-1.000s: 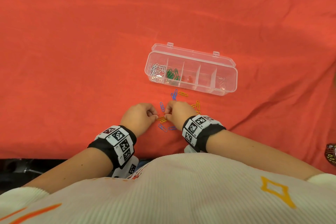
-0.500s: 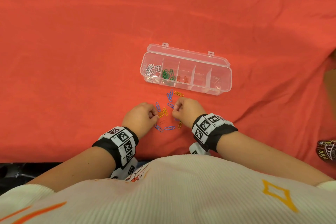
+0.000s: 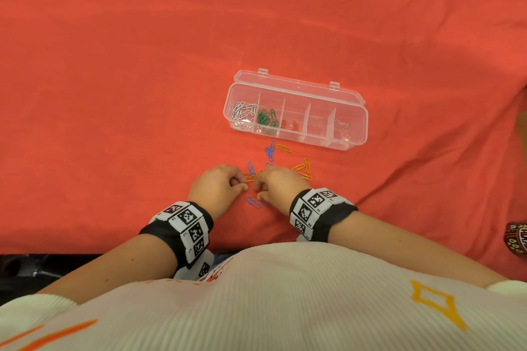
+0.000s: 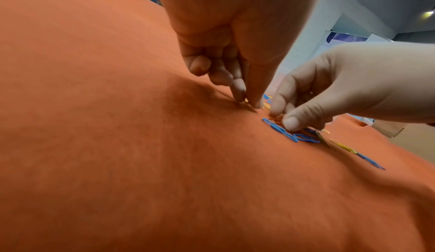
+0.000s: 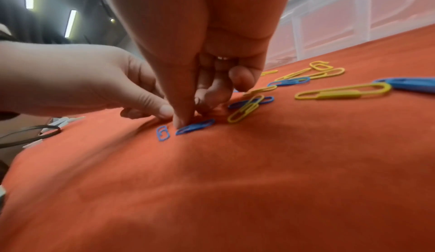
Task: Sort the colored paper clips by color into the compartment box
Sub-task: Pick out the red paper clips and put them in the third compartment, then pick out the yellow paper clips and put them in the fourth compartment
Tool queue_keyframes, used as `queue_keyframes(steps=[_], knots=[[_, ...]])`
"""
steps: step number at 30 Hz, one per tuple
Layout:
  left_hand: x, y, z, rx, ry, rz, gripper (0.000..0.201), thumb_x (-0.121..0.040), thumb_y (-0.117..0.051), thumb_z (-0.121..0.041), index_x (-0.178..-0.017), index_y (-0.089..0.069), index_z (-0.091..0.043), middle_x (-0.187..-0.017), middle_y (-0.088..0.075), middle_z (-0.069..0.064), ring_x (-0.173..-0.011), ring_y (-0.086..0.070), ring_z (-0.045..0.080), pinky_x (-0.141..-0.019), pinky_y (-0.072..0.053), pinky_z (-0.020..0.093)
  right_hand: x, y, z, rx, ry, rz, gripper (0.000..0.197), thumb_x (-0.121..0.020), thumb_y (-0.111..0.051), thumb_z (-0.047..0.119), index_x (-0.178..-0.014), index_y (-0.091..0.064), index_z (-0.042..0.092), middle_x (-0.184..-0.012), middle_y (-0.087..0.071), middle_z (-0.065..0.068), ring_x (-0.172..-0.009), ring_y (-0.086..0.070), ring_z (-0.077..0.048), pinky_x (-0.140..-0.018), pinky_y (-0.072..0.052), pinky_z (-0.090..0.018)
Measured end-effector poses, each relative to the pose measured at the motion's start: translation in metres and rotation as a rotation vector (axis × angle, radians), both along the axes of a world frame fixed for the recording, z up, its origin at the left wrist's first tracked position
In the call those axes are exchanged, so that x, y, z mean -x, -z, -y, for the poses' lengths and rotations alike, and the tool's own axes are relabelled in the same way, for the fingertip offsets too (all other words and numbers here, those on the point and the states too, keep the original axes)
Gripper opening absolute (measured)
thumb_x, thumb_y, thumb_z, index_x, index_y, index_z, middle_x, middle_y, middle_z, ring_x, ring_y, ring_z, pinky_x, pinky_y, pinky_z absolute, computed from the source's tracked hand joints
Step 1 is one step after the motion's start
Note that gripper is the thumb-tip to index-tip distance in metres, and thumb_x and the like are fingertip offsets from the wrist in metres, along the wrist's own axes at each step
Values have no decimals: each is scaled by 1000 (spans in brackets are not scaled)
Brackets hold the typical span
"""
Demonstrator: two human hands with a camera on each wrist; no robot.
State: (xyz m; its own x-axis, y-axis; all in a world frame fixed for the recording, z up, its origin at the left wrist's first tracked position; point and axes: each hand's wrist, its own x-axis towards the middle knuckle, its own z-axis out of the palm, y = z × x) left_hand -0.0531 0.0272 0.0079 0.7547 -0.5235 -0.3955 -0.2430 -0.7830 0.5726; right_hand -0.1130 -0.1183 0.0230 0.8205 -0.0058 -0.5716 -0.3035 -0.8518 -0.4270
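Note:
A clear compartment box point(image 3: 296, 85) lies open on the red cloth. From its left end the compartments hold white clips point(image 3: 242, 110), green clips point(image 3: 266, 118) and red clips point(image 3: 289, 124); the two right ones look bare. Blue clips point(image 3: 269, 151) and yellow clips point(image 3: 303, 169) lie scattered in front of it. My left hand point(image 3: 242, 184) pinches a yellow clip point(image 4: 246, 100) down at the cloth. My right hand point(image 3: 258, 189) sits close beside it, thumb and forefinger pinching a yellowish clip point(image 4: 278, 118), its thumb tip beside a blue clip point(image 5: 195, 126).
The cloth point(image 3: 142, 94) lies in soft folds, with a ridge running off to the right. Its front edge drops to a dark floor point(image 3: 42, 268) at the left. A patterned object point(image 3: 517, 239) shows at the right edge. Dark cables point(image 5: 30, 135) lie past the cloth's edge.
My right hand had moved up and right, away from the left hand; now it is back beside it, lower in the clip pile. My left hand has stayed put.

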Motion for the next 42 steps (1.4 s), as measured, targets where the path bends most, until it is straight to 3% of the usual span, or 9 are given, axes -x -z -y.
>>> queue_keyframes(steps=[10, 19, 25, 28, 30, 33, 35, 38, 42], knots=[[-5, -21, 20, 72, 72, 42, 5, -77, -68, -24, -82, -67, -21, -78, -60, -7, -75, -52, 13, -73, -43, 30, 2, -11, 10, 194, -43, -49, 23, -81, -55, 17, -100, -64, 9, -109, -64, -14, -98, -62, -33, -78, -50, -36], [-23, -59, 78, 243, 46, 134, 11, -81, -64, -23, -89, -70, -21, -75, -61, -9, -69, -50, 10, -65, -35, 22, -10, -64, 75, -5, 526, 257, 14, -84, -64, 21, -90, -72, 12, -81, -67, -3, -76, -58, -17, -67, -40, -26], [-40, -65, 112, 264, -64, 110, 6, -77, -66, -23, -83, -67, -23, -70, -61, -8, -72, -61, 17, -65, -46, 28, -30, -68, 87, -136, 797, 341, 14, -81, -69, 19, -68, -65, 20, -78, -66, -4, -53, -55, -16, -65, -50, -32], [-45, -64, 119, 224, -67, 107, 5, -79, -64, -23, -83, -67, -22, -71, -62, -7, -72, -61, 18, -62, -44, 27, -40, -61, 85, -154, 823, 304, 31, -81, -68, 18, -56, -52, 27, -85, -71, -9, -72, -68, -32, -73, -54, -41], [-47, -63, 119, 220, -59, 105, 9, -82, -61, -21, -87, -68, -20, -75, -63, -5, -73, -60, 17, -65, -45, 27, -44, -57, 85, -174, 804, 261, 22, -85, -64, 16, -64, -57, 23, -77, -69, -9, -76, -71, -33, -71, -54, -39], [-47, -61, 116, 235, -53, 98, 14, -84, -58, -16, -92, -69, -18, -81, -66, -1, -80, -60, 18, -71, -45, 26, -44, -55, 88, -179, 775, 202, 14, -91, -55, 16, -97, -67, 10, -31, -54, 7, -34, -57, -3, -46, -44, -20], [-47, -60, 112, 257, -57, 107, 14, -82, -59, -15, -92, -69, -18, -87, -70, 0, -82, -60, 17, -73, -45, 26, -42, -53, 89, -174, 764, 188, 19, -92, -52, 16, -105, -65, 11, -21, -45, 13, -26, -49, 1, -47, -39, -19], [-42, -58, 103, 299, -47, 115, 13, -80, -60, -15, -88, -69, -21, -83, -68, -3, -73, -56, 10, -69, -44, 25, -36, -52, 88, -194, 743, 243, 18, -90, -53, 15, -103, -67, 14, -30, -53, 8, -42, -55, -7, -54, -42, -22], [-34, -50, 81, 302, 17, 152, 11, -78, -63, -14, -84, -68, -23, -76, -60, -11, -59, -48, -12, -56, -32, 4, -21, -49, 85, -158, 651, 373, 13, -84, -60, 16, -90, -71, 20, -67, -61, 7, -40, -53, 9, -54, -43, -21]])
